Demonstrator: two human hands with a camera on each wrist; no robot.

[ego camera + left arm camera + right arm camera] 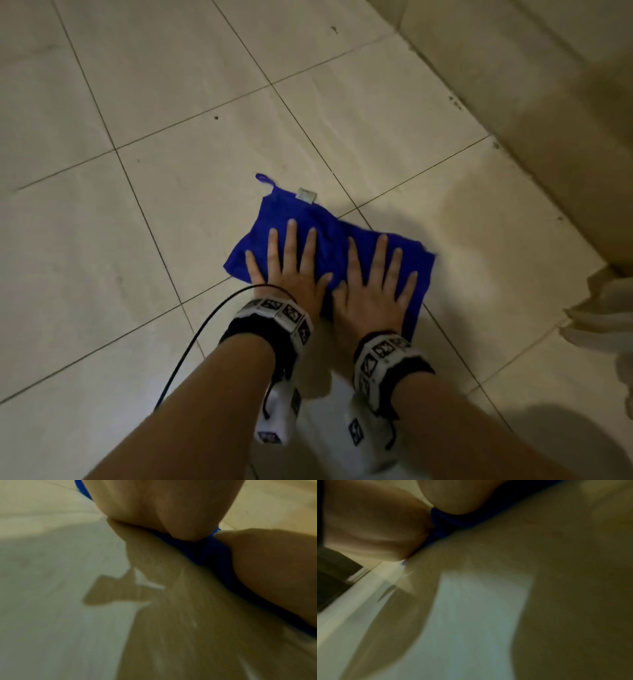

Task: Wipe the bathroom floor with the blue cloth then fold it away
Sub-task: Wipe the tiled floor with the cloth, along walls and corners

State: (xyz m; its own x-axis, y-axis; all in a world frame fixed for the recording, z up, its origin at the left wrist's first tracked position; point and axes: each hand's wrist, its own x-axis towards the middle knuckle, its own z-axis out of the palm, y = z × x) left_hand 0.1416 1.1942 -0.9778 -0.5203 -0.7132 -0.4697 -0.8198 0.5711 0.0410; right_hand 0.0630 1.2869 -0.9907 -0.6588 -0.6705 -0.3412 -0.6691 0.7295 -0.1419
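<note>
Both hands, left hand (289, 274) and right hand (373, 287), press flat with spread fingers on the blue cloth (322, 222) at frame centre. Bare floor (137, 102) spreads to the upper left; a wall (548, 102) edges the upper right.

The blue cloth (322, 233) is looking like soft, matt, napped fabric, wrinkling in places. The floor (171, 102) is showing smooth pale tiles with a faint sheen, dark grout lines crossing them and small dark specks.

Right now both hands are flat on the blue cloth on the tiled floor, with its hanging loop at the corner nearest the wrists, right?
Not quite. The left hand and right hand do press flat on the blue cloth, but the head view shows its hanging loop at the far corner, beyond the fingertips.
</note>
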